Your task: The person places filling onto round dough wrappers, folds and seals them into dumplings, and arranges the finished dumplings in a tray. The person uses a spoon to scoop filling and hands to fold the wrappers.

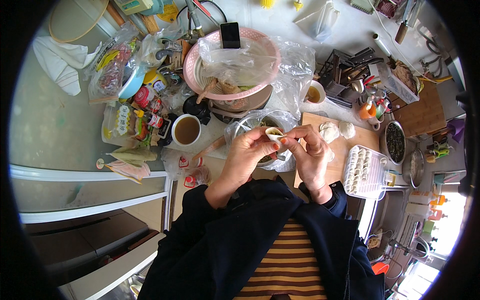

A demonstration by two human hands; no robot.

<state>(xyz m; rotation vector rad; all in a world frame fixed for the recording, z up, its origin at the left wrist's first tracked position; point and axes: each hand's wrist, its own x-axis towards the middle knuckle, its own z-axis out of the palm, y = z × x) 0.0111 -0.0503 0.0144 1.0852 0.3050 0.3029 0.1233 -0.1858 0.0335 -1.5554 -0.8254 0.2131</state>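
Between both hands is a partly folded dumpling [275, 132] with filling showing in its opening. My left hand [249, 150] holds its left side, and my right hand [309, 150] pinches its right edge. Below them stands a metal bowl [240, 129] of filling, partly covered by clear plastic, with a utensil handle [280, 157] at its rim. Stacked dough wrappers [329, 132] and a second pile [347, 129] lie on a wooden board [360, 139] to the right. A clear plastic tray [375, 180] holds rows of folded dumplings [359, 168].
A pink basket [275, 67] with a phone [230, 35] stands beyond the bowl. A white bowl of brown liquid [187, 129], jars [142, 96] and bags are at left. Metal bowls [393, 142], a utensil rack [337, 75] and a sink [390, 210] are at right.
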